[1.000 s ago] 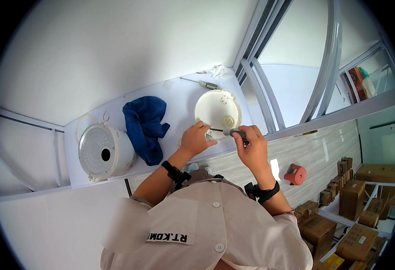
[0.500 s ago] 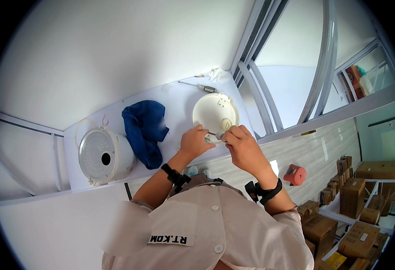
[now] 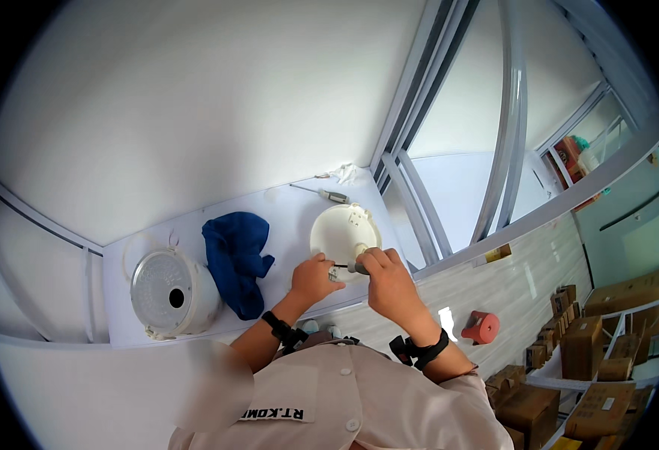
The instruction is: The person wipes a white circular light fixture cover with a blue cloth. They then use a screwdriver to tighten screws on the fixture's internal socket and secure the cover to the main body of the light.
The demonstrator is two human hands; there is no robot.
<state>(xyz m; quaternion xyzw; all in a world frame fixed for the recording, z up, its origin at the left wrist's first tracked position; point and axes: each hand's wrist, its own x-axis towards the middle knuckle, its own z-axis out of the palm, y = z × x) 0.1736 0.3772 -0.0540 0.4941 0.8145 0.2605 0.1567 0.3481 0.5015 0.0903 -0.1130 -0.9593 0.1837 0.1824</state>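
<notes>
While the left hand (image 3: 316,276) pinches a small metal part and the right hand (image 3: 386,279) closes round a screwdriver, the round cream plastic housing (image 3: 344,232) sits just beyond both; prob. light, stiff, brittle — grip by rim.

round housing (image 3: 342,231) just beyond the fingers (image 3: 328,264), cloth (image 3: 237,260) off to their left, lid (image 3: 166,292) further left, screwdriver (image 3: 328,195) behind it all

Both hands (image 3: 356,274) at white round housing (image 3: 343,230)
</notes>
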